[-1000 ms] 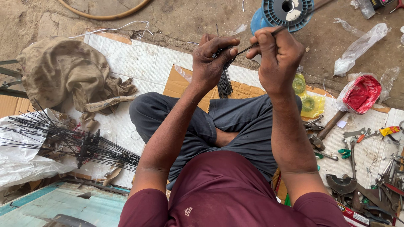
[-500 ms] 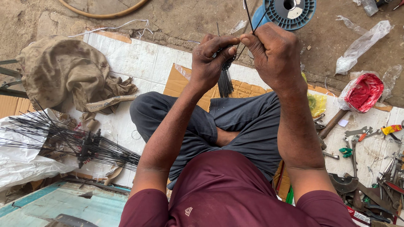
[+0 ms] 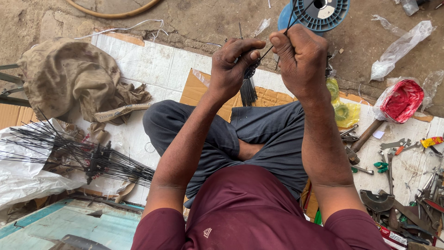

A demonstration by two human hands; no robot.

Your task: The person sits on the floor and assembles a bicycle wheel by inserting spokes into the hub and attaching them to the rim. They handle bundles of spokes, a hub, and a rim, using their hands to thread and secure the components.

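My left hand [image 3: 233, 69] is pinched shut on a small black hub [image 3: 251, 71] from which a tuft of thin black spokes [image 3: 249, 91] hangs down, and my right hand [image 3: 300, 58] is closed in a fist around a thin dark wire [image 3: 291, 18] that runs up from it toward the blue wire spool [image 3: 319, 14] on the ground ahead. A short stretch of that wire also bridges the gap between the two hands, which are held up close together, just apart, above my crossed legs in dark trousers [image 3: 259, 134]. I sit on a white woven mat [image 3: 157, 69] with a flattened piece of brown cardboard [image 3: 199, 90] under my knees. To my left, well apart from the hands, a larger bundle of black spokes [image 3: 83, 155] fans out over a white plastic sheet [image 3: 23, 180], and a crumpled tan cloth [image 3: 64, 78] lies beyond it. To my right, hand tools [image 3: 397, 185], among them spanners and a wooden-handled hammer [image 3: 365, 136], are scattered on the mat near a red item in a clear bag [image 3: 402, 99] and a yellow-green bag [image 3: 342, 111].
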